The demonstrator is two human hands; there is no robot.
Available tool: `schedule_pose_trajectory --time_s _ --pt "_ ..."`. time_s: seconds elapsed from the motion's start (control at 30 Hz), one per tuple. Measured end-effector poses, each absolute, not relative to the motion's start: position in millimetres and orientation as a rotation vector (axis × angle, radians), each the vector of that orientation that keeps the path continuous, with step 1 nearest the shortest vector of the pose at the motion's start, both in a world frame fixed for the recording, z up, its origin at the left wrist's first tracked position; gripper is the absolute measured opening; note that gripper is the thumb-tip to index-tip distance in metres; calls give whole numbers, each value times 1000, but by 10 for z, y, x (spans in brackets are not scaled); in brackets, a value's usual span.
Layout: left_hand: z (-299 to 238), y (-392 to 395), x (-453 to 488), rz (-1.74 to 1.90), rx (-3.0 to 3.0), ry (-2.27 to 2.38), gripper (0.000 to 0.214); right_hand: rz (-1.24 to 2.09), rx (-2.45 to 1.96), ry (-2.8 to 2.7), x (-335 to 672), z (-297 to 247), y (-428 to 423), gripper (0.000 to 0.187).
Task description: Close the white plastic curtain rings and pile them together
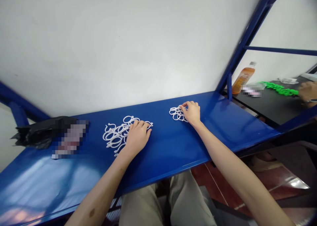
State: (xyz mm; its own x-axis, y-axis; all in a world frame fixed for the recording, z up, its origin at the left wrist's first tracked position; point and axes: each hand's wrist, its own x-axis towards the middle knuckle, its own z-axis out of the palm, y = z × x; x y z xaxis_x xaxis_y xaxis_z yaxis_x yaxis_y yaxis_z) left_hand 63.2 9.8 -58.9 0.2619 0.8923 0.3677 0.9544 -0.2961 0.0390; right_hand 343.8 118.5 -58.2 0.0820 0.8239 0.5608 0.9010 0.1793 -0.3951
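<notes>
On top of the bigger heap of white rings [115, 138], the left hand [138, 135] lies palm down. Its fingers [136, 123] are a little apart, with the thumb out to the side; their tips are hidden, so I can't tell if they grip a ring. The right hand [192, 112] bends over a smaller heap of white rings [176, 113], thumb and first finger near each other; I can't tell if they pinch one. Both arms reach forward from the front edge of the blue desk [168, 150].

Bare blue shows between the two heaps and to the right of the right hand. The back edge meets a white wall [138, 54].

Off to the left are a black bag [37, 133] and a packet [70, 140], too blurred to read. To the right, past a blue post [229, 87], a dark desk [269, 104] holds a bottle of orange drink [245, 77], its label too small to read, and green things [279, 88] by another person's hand [308, 90].
</notes>
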Motion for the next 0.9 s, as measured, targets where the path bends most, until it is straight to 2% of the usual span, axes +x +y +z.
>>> schedule_pose_trajectory --time_s 0.3,0.47,0.53,0.6,0.7,0.9 --pt "-590 110 638 -584 -2382 -1724 18 -159 -1375 -1853 3279 -503 911 18" --pt "-538 60 708 -897 -2628 -1734 15 238 -909 -2202 2993 -420 547 12" --pt "-523 28 744 -1022 -2754 -1785 13 399 -819 -2326 2906 -420 443 17" --pt "-514 3 772 -1078 -2832 -1827 13 429 -788 -2408 2856 -439 392 14" --pt "-504 -8 788 -1053 -2876 -1835 16 396 -806 -2452 2834 -470 396 4" --pt "-474 -9 789 -897 -2885 -1894 18 433 -853 -2451 2841 -463 438 3"
